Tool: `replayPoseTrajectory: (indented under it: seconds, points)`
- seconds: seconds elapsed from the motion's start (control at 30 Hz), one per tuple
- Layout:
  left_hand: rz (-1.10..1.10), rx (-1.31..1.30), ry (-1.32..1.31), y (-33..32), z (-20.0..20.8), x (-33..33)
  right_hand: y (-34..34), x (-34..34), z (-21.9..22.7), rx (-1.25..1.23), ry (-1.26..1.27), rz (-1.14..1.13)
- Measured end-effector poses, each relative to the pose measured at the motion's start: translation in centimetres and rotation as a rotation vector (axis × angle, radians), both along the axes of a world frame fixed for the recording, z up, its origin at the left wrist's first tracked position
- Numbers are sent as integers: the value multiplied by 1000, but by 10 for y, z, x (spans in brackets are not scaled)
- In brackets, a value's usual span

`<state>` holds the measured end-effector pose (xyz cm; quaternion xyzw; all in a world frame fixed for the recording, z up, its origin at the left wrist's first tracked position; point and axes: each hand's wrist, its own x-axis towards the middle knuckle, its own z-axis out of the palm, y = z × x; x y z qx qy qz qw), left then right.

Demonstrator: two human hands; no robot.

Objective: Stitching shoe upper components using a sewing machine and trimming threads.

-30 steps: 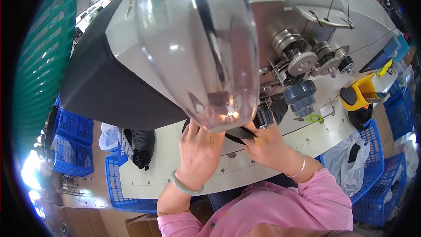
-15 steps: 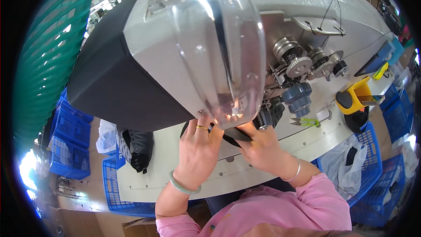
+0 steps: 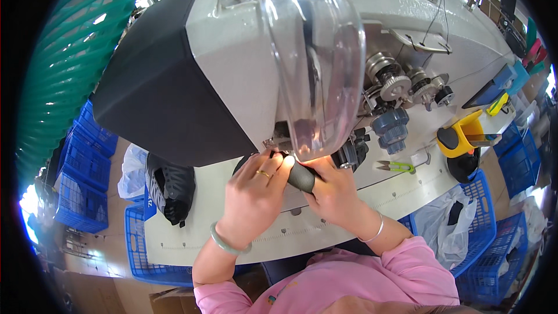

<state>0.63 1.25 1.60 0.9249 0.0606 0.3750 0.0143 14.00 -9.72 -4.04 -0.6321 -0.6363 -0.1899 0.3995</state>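
Dark mesh piece (image 3: 301,178) pinched in the grip of the right hand (image 3: 333,191), touched by the left hand (image 3: 254,192), whose grip cannot be told, held over the desk (image 3: 203,229) near its front edge, dark shoe (image 3: 170,189) set by the left edge.

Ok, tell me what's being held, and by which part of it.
A dark textured piece: the right hand holds its right side; the left hand is at its left side, exact grip hidden.
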Motion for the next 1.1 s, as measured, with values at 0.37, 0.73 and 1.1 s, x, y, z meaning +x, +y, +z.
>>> replayPoseTrajectory:
  seconds: [0.37, 0.73, 1.1]
  points:
    - [66, 62, -214, 7, -20, 16, 1, 19, 2, 4, -2, 142]
    - [37, 128, -90, 8, -19, -2, -8, 22, 20, -44, -87, 128]
    - [56, 123, -34, 4, -17, 3, -12, 26, 25, -112, -154, 92]
